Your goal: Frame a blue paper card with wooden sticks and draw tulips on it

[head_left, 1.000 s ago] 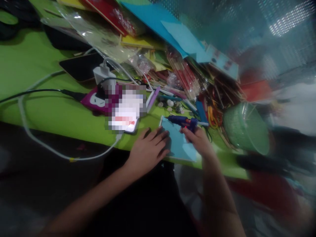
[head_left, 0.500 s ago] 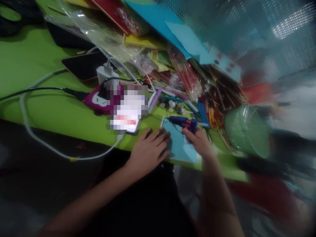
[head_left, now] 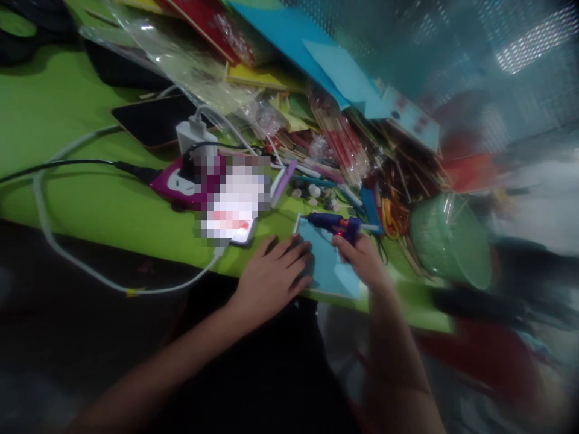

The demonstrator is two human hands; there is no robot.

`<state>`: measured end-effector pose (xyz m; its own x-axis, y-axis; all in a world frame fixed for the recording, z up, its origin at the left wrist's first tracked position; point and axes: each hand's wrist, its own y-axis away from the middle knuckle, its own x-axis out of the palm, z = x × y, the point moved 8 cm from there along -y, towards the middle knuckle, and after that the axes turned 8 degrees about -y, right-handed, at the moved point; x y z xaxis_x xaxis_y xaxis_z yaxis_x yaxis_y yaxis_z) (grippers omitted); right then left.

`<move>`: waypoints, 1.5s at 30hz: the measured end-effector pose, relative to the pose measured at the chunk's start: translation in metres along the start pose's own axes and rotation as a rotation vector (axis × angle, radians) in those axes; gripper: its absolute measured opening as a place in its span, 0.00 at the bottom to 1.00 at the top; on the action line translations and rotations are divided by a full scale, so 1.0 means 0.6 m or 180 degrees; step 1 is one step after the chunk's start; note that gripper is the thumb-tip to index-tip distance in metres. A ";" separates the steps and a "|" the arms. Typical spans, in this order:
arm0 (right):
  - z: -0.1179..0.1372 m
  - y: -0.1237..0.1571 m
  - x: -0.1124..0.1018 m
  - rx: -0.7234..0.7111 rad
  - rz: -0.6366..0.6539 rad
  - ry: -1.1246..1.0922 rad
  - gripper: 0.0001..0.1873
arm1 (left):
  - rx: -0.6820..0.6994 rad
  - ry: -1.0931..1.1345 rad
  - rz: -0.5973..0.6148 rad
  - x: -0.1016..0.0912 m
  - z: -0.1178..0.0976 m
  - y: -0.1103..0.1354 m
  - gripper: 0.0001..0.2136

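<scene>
A blue hot-glue gun (head_left: 329, 222), gripped in the right hand (head_left: 363, 258), points leftward over a pale-blue card (head_left: 330, 270) on the bench (head_left: 99, 208). The left hand (head_left: 272, 274) lies palm-down, fingers spread, at the card's left edge. A smartphone (head_left: 243, 234) lies nearby; pebbles (head_left: 314, 191) and bundled sticks (head_left: 340, 140) crowd behind; a green basket (head_left: 446, 240) stands right.

Honestly, I'm not making out any readable text, brand or number here. The phone (head_left: 244, 232) is glowing, but pixelation is covering most of its screen, and the reddish patch on the blue glue gun (head_left: 326, 222) is coming out too small and blurry to read. Dark marks on the pale blue panel (head_left: 418, 125) are just blurring into blobs.
</scene>
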<state>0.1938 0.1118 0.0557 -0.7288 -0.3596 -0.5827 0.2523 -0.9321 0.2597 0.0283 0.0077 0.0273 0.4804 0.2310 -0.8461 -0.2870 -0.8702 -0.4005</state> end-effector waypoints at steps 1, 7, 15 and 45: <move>0.002 0.001 -0.002 -0.0005 -0.0002 0.0034 0.24 | -0.0002 0.0012 0.0004 0.000 0.000 0.000 0.15; 0.005 0.007 -0.013 -0.0081 0.0000 0.0132 0.25 | 0.0024 0.0024 0.0005 -0.001 0.000 0.000 0.15; 0.007 0.002 -0.004 -0.0091 -0.0025 0.0105 0.23 | 0.0018 -0.0042 -0.0076 -0.001 0.000 0.001 0.14; -0.009 0.014 -0.035 0.0067 -0.0088 0.0482 0.24 | 0.0015 -0.0127 0.0025 -0.002 0.001 -0.002 0.14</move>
<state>0.2144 0.1113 0.0659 -0.6305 -0.3375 -0.6990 0.2189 -0.9413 0.2570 0.0277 0.0083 0.0286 0.4447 0.2414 -0.8626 -0.2946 -0.8700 -0.3953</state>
